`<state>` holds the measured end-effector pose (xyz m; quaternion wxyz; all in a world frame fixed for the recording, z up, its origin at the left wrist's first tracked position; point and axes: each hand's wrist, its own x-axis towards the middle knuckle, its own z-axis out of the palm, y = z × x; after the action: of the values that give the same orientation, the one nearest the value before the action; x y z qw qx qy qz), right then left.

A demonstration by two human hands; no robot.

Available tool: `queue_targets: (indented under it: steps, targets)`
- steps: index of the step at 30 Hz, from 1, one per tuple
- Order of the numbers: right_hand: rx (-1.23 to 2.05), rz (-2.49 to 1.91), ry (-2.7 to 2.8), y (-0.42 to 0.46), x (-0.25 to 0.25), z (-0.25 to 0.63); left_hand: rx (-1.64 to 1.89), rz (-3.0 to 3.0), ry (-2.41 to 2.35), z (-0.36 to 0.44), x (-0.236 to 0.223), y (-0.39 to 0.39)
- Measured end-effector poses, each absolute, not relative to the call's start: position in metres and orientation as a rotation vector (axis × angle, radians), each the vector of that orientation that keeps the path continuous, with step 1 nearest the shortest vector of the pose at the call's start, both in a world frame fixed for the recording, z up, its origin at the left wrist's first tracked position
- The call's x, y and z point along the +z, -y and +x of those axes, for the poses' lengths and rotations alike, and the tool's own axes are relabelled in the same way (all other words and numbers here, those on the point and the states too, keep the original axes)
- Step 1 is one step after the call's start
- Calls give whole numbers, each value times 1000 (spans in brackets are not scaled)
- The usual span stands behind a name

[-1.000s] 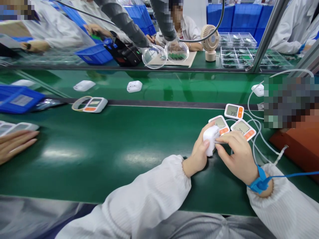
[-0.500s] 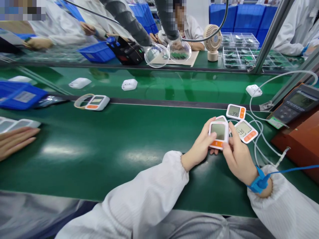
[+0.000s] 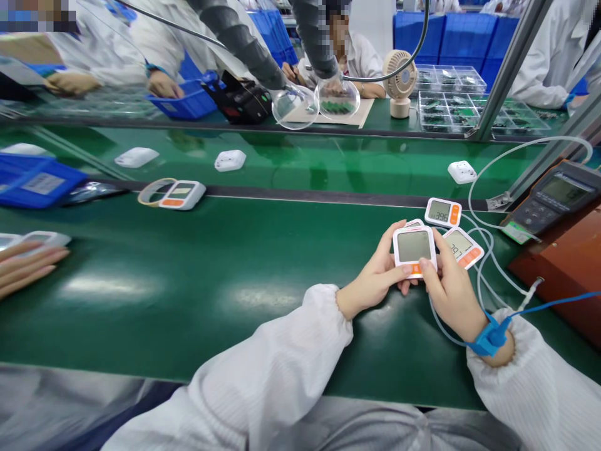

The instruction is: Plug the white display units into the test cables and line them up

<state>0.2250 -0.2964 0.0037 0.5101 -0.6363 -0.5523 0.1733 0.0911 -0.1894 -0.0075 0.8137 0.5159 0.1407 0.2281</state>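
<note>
On green belt [image 3: 188, 282], both hands [image 3: 413, 282] grip white monitor [image 3: 414, 249] w/ blank screen.

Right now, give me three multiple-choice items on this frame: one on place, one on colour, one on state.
1. Where is the white monitor?
A. held in both hands
B. in the blue bin
C. beside the fan
2. What colour is the wrist strap?
A. red
B. blue
C. yellow
3. What does the held monitor's screen show?
A. digits
B. nothing
C. a crack

A: left hand and right hand grip its sides above the green belt.
B: the band on the right wrist is blue.
B: its screen is blank, unlike the lit unit behind.
</note>
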Motion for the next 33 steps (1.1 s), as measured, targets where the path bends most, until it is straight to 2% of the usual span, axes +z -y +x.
queue_targets:
  steps: [18,33]
  targets:
    - [421,-1500,1360,296,6,225,491,1061,-270,92,-8,191]
    - [566,-1549,1280,297,10,224,489,1058,-276,92,-5,192]
